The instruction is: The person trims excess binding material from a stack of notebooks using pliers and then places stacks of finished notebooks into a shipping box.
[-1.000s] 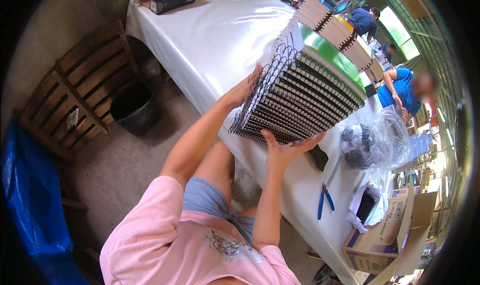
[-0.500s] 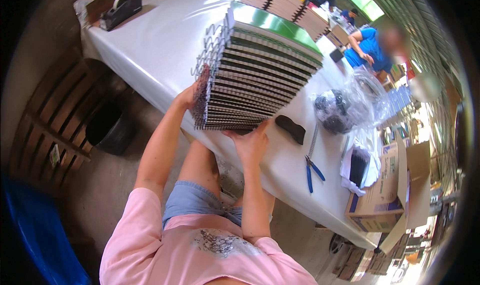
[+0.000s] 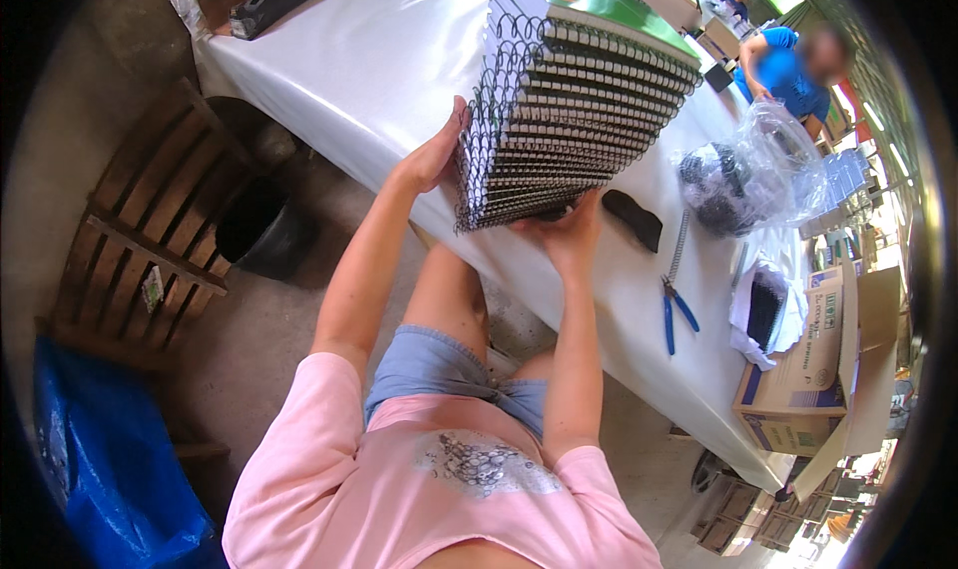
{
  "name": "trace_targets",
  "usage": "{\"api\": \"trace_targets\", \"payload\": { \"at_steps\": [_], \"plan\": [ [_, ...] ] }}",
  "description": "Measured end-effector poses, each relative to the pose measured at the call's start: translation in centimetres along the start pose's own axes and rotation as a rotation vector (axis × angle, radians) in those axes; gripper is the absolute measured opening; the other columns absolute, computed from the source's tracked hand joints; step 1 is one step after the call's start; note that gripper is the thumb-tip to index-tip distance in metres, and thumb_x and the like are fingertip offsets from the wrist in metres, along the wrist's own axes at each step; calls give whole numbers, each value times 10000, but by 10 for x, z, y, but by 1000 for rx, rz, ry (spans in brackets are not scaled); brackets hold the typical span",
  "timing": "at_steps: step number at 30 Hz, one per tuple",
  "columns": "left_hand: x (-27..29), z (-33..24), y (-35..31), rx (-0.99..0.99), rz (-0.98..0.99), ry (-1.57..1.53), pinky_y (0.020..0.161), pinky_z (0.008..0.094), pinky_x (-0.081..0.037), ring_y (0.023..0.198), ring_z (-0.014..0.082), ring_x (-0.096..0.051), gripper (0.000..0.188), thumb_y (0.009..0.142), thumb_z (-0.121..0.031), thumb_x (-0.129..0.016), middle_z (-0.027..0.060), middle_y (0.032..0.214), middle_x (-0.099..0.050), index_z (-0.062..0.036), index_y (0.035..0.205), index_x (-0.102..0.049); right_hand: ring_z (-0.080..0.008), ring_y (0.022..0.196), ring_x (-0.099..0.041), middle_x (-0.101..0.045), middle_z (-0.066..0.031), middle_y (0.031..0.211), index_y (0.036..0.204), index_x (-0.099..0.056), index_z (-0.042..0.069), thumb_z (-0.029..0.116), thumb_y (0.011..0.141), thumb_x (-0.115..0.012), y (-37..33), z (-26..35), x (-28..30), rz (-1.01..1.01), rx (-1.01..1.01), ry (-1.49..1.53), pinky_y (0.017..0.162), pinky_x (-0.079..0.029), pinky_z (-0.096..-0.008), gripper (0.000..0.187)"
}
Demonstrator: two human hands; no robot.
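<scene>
A tall stack of spiral-bound notebooks [image 3: 599, 120] with a shiny green cover on top is held up between my two hands, over the near edge of the table. Its dark wire coils face me and fan out along the near side. My left hand [image 3: 437, 157] presses against the stack's left side, fingers partly hidden behind the coils. Under the lower near corner, my right hand [image 3: 567, 235] supports it, with fingers mostly out of sight. To the right of the stack lie a black elongated object [image 3: 634, 220], a loose wire coil [image 3: 680, 250] and blue-handled pliers [image 3: 678, 314].
A white-covered table [image 3: 399, 60] carries a tape dispenser [image 3: 271, 5] at far left. Right of the stack are a clear plastic bag with black contents [image 3: 723, 185] and an open cardboard box [image 3: 798, 369]. A black bucket [image 3: 264, 235] stands left. A person in blue [image 3: 788, 75] works across.
My view has shifted, so the table and its things appear farther right and higher. The stack has turned slightly, showing more of its coils. Both hands remain on it.
</scene>
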State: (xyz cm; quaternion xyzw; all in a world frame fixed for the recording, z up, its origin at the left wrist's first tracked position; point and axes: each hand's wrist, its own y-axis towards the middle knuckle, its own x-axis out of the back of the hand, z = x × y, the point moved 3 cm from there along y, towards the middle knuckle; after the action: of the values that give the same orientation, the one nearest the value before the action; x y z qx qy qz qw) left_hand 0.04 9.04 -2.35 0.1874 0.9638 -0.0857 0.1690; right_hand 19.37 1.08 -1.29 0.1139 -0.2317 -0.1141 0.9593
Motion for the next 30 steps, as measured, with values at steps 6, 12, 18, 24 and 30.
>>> {"api": "trace_targets", "payload": {
  "at_steps": [6,12,18,24,30],
  "plan": [
    [-16,-5,-13,-30,111,8,1081,363,-231,1271,252,-370,1017,779,-792,-124,125,1381,-400,9,1384,-289,-280,1231,-410,-425,-186,1316,1347,-232,-11,169,397,-913,8,-6,9,76,54,-77,1003,-349,-375,1182],
    [-24,-33,-15,-265,8,-132,1058,382,-277,1214,274,-435,1112,700,-854,-182,144,1316,-468,45,1330,-361,-365,1343,-197,-124,-246,1459,1416,9,-18,378,405,-883,-21,17,9,-215,215,70,1087,-232,-430,1404],
    [15,-13,14,-279,-61,176,1053,455,-279,1267,305,-364,682,904,-535,-287,105,1405,-361,-47,1379,-313,-415,1257,-294,-262,-265,1375,1401,-114,-11,539,372,-823,-11,32,-10,-417,429,119,1034,-272,-499,1366],
    [53,-9,37,-464,-79,626,1029,519,-296,1314,320,-295,552,936,-359,-269,97,1469,-256,-87,1416,-259,-428,1240,-302,-282,-216,1380,1409,-152,32,541,298,-832,-13,29,-18,-477,268,117,996,-272,-533,1398],
    [23,-15,27,-244,-50,-82,1020,515,-308,1305,321,-306,581,924,-399,-273,96,1459,-272,-85,1413,-264,-428,1275,-261,-169,-200,1450,1418,-180,115,398,272,-873,-35,10,-13,-455,267,-83,968,-252,-598,1369]
  ]
}}
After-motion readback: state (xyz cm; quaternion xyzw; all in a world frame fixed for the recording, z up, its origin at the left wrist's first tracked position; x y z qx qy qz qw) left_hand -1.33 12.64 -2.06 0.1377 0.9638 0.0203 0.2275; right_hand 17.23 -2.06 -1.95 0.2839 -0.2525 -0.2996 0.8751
